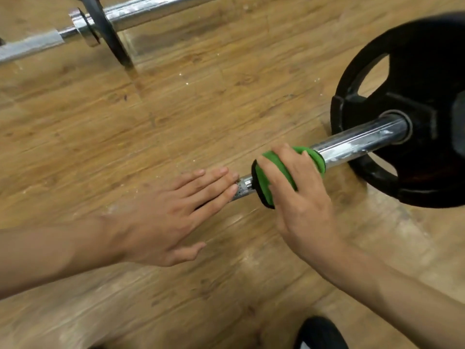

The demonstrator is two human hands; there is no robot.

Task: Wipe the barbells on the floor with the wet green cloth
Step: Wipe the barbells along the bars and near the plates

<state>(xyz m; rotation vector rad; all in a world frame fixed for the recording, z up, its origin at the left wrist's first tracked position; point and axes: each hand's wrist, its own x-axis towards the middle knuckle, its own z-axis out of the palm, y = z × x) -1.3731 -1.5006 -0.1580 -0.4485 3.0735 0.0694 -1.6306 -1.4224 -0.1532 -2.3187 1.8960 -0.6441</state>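
Right hand (299, 197) is clamped over the green cloth (281, 167), fingers curled round it. The cloth wraps the near barbell (337, 148) just where the thin knurled shaft (241, 190) steps up to the thick chrome sleeve (372, 137). Left hand (161, 217) lies just to the left of it, fingers straight and together, tips resting flat on the knurling, not wrapped round the bar.

That flat left hand is the weak point, I'd say. The bar rides on a round black weight plate (377, 109) off to the right of the cloth hand. A hard twist or push with the cloth could roll the whole barbell across the wooden floor (201, 109), and fingers merely laid on top would do little to stop it.

Between the cloth and the plate the sleeve carries white chalky smears (352, 148). A stroke along the sleeve to reach them runs the knuckles straight toward the plate's face. Wet cloth on polished chrome may also slide suddenly, which makes that knock likelier. If the cloth is very wet, drips would land on the boards under the hand, though I can't make out any water from here.

Well beyond both hands, up to the left, a second barbell (130, 13) with its own plate (105, 28) lies on the floor, pale marks on it. It looks unwiped as yet.
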